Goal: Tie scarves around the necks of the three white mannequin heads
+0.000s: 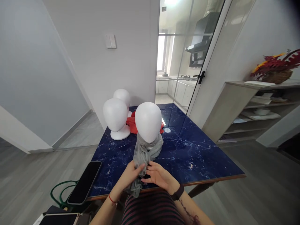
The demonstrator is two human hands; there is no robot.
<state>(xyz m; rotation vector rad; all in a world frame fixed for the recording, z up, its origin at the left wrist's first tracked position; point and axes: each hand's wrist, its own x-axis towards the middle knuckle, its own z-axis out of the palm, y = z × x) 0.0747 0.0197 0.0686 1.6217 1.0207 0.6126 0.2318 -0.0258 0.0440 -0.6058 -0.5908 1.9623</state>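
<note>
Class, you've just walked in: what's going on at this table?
A person's left hand holds the hanging part of a gray scarf; the right hand is open beside it. The scarf goes around the neck of the front white mannequin head, its loose end reaching the near edge of the blue table. A second head and a third head stand behind, to the left, near red cloth.

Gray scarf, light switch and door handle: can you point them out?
Gray scarf (pixel 141 152): head view, front folds.
Light switch (pixel 111 41): head view, middle panel.
Door handle (pixel 201 77): head view, black plate.
</note>
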